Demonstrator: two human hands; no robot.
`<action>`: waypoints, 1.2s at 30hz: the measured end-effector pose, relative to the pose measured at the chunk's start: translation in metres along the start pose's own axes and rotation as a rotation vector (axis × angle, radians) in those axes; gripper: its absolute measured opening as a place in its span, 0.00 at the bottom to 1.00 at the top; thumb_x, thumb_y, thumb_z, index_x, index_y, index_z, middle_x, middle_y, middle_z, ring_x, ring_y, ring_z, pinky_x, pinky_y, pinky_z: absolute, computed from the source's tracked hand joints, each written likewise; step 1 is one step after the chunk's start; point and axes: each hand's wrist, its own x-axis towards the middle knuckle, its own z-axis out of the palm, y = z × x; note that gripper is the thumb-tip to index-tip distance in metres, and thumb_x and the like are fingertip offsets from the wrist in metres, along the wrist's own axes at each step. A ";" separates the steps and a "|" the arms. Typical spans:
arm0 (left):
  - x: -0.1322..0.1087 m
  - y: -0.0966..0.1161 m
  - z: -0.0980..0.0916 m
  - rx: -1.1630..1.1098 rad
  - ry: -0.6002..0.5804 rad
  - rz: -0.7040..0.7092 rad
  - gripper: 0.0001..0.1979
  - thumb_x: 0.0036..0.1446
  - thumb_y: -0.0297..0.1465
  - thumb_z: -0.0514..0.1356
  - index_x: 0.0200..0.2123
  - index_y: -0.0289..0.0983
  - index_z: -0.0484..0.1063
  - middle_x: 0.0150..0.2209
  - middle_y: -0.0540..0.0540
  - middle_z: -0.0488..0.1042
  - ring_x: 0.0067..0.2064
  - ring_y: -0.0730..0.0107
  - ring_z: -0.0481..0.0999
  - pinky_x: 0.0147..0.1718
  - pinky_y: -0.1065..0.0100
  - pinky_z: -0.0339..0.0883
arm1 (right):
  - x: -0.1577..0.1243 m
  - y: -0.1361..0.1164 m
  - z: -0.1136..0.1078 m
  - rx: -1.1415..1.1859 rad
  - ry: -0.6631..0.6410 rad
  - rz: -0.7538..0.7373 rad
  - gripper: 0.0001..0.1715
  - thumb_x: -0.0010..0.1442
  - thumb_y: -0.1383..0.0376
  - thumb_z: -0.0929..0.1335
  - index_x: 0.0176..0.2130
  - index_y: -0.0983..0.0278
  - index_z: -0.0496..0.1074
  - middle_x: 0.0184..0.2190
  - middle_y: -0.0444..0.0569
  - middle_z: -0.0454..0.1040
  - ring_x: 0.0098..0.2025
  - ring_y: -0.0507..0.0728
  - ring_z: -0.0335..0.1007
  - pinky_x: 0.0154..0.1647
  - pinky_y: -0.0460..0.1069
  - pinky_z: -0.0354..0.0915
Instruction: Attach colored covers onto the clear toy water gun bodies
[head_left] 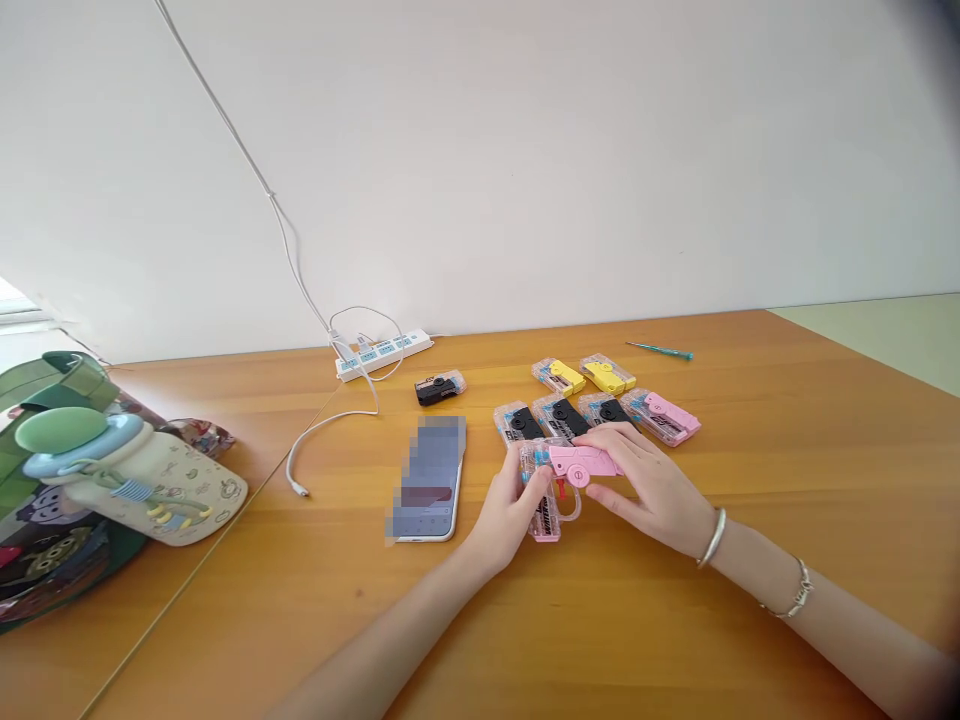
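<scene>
A honey-coloured wooden table (757, 480) fills the lower part of the view and meets a plain white wall (480, 150) at its far edge. At the near left, a green patterned bag (52, 570) sits beside a cream water bottle (135, 480), which lies tilted with its pale green lid pointing left. Toward the far edge, a white power strip (384, 355) trails a looped white cable (330, 425). Nearer, a phone (431, 480) lies flat, its screen blurred out. A small black toy in a clear case (440, 387) sits apart, while a loose cluster of clear cases with black, yellow and pink parts (562, 415) spreads just beyond the hands. A slim teal screwdriver (660, 350) lies at the far right.

Near the middle of the table, a pink toy pistol (577, 465) with a clear body is held between both hands. The left hand (510, 510) is closed around its clear grip, and the right hand (645, 480) clasps the pink top, two silver bracelets (712, 537) on that wrist. It looks light, stiff and perhaps slick, best held by the broad body, not the thin trigger loop
</scene>
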 end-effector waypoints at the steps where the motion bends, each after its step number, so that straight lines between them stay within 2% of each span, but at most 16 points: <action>1: 0.000 0.000 0.000 0.011 0.000 0.007 0.14 0.61 0.39 0.48 0.45 0.38 0.60 0.39 0.48 0.69 0.37 0.69 0.68 0.39 0.69 0.63 | 0.000 0.000 0.000 -0.037 -0.005 -0.020 0.20 0.59 0.61 0.64 0.50 0.64 0.61 0.46 0.54 0.69 0.50 0.61 0.61 0.48 0.57 0.62; 6: -0.004 0.000 0.001 0.197 -0.055 0.006 0.14 0.59 0.38 0.52 0.46 0.39 0.59 0.33 0.51 0.69 0.32 0.70 0.67 0.34 0.70 0.62 | -0.001 -0.002 0.001 -0.204 0.018 -0.107 0.17 0.54 0.68 0.65 0.46 0.65 0.64 0.44 0.54 0.71 0.48 0.61 0.64 0.48 0.57 0.62; 9: -0.007 -0.001 0.001 0.320 -0.098 0.009 0.16 0.57 0.38 0.54 0.48 0.41 0.58 0.29 0.53 0.68 0.28 0.70 0.66 0.31 0.70 0.61 | -0.002 -0.004 0.004 -0.228 0.003 -0.127 0.18 0.53 0.69 0.64 0.45 0.66 0.64 0.40 0.54 0.73 0.43 0.61 0.68 0.44 0.56 0.65; 12: -0.007 -0.001 0.001 0.367 -0.108 0.025 0.15 0.58 0.38 0.52 0.47 0.41 0.58 0.29 0.52 0.70 0.29 0.68 0.68 0.32 0.69 0.61 | -0.004 -0.005 0.009 -0.227 -0.020 -0.090 0.16 0.55 0.66 0.62 0.46 0.66 0.63 0.38 0.54 0.74 0.38 0.60 0.71 0.38 0.54 0.67; 15: -0.008 -0.002 0.000 0.334 -0.100 0.024 0.15 0.59 0.38 0.50 0.49 0.42 0.57 0.33 0.51 0.72 0.32 0.67 0.70 0.34 0.68 0.62 | -0.007 -0.005 0.014 -0.209 -0.044 -0.054 0.15 0.58 0.64 0.60 0.46 0.67 0.62 0.38 0.55 0.75 0.38 0.59 0.72 0.35 0.53 0.68; 18: -0.008 -0.003 -0.001 0.253 -0.070 0.017 0.17 0.61 0.38 0.49 0.52 0.44 0.55 0.36 0.50 0.72 0.34 0.67 0.70 0.36 0.67 0.62 | -0.009 -0.004 0.016 -0.188 -0.076 -0.061 0.16 0.61 0.63 0.58 0.48 0.68 0.60 0.41 0.57 0.75 0.40 0.59 0.73 0.36 0.52 0.68; 24: -0.006 -0.005 0.000 0.269 -0.050 -0.017 0.16 0.61 0.38 0.47 0.51 0.43 0.59 0.28 0.53 0.70 0.29 0.69 0.68 0.31 0.70 0.61 | -0.008 -0.004 0.012 -0.204 -0.125 -0.059 0.16 0.62 0.62 0.58 0.47 0.68 0.61 0.41 0.58 0.75 0.38 0.60 0.74 0.32 0.51 0.66; 29: -0.005 -0.007 0.000 0.323 0.024 -0.006 0.14 0.61 0.38 0.48 0.48 0.43 0.63 0.28 0.52 0.69 0.28 0.69 0.68 0.30 0.71 0.60 | -0.006 -0.008 0.010 -0.261 -0.157 -0.029 0.15 0.63 0.61 0.57 0.44 0.66 0.63 0.34 0.52 0.77 0.31 0.58 0.74 0.27 0.49 0.60; 32: -0.004 -0.007 0.000 0.285 0.027 -0.007 0.14 0.61 0.38 0.47 0.47 0.43 0.64 0.27 0.52 0.70 0.28 0.69 0.68 0.29 0.71 0.60 | -0.006 -0.009 0.011 -0.321 -0.143 -0.035 0.16 0.65 0.60 0.55 0.42 0.66 0.64 0.29 0.50 0.76 0.26 0.57 0.71 0.24 0.49 0.55; 36: -0.004 -0.004 0.000 0.229 0.028 -0.022 0.15 0.61 0.39 0.46 0.47 0.42 0.64 0.27 0.52 0.70 0.27 0.69 0.67 0.28 0.71 0.59 | -0.007 -0.011 0.013 -0.376 -0.097 -0.068 0.20 0.66 0.59 0.51 0.40 0.66 0.64 0.27 0.49 0.75 0.23 0.56 0.70 0.22 0.49 0.52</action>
